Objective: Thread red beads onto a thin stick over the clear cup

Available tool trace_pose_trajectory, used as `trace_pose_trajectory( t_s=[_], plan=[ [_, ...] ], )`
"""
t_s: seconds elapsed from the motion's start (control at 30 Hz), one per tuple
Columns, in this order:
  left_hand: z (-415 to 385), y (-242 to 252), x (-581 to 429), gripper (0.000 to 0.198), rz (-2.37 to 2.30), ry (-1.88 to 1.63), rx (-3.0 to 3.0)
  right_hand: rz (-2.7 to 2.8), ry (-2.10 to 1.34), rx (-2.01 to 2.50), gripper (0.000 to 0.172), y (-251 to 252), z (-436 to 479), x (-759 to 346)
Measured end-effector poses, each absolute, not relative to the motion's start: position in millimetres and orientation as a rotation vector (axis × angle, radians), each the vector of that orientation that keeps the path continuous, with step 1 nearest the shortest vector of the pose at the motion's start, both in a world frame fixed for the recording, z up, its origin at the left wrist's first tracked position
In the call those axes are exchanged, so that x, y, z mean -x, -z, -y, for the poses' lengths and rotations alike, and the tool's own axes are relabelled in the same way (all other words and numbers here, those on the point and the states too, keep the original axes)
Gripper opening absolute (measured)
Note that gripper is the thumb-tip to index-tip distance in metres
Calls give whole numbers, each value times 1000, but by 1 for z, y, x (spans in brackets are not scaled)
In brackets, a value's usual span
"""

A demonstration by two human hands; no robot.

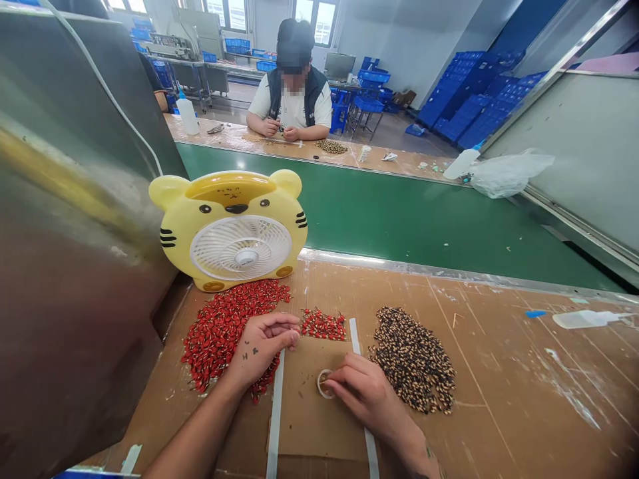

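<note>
Right hand (368, 391) at edge of white ring (319, 386); left hand (260, 347) beside red pile (217, 339).

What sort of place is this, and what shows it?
Probably a factory workshop: a long green surface, perhaps a conveyor, between work surfaces, stacked blue crates, and heaped small red pieces.

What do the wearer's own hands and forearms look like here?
No gloves or sleeves show. The left hand has small dark marks on its back, one clover-like. The right hand shows no clear marks, but its forearm has a dark one.
</note>
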State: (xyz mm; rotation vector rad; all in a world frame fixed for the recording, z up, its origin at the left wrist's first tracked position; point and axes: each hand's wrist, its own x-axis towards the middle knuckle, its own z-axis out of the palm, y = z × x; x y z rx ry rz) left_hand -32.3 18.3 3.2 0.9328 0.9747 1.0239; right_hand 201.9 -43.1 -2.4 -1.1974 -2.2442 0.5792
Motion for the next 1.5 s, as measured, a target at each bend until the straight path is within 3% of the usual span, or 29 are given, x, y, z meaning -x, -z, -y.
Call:
trace_pose_trajectory(
  t_s=[0.4, 0.6, 0.77, 1.13, 1.3, 1.5],
  plan=[
    [-13, -11, 27, 20, -817, -965, -593, 2359, -420, 1127, 28, 1, 40, -204],
    [-14, -4, 26, 31, -870, -917, -615, 2397, -433, 1118, 30, 1, 39, -204],
    [-13, 3, 26, 21, -859, -925, -766, 2407, -422, 1116, 29, 0, 39, -205],
    [-10, 4, 21, 17, -935, -875, -865, 2384, -422, 1110, 28, -1, 39, -207],
    [-10, 7, 21, 18, -969, -885, -903, 2068, -620, 1183, 24, -14, 39, -213],
    [-8, 2, 20, 15, -962, -858, -985, 1696, -631, 1203, 21, -27, 34, -199]
  ],
)
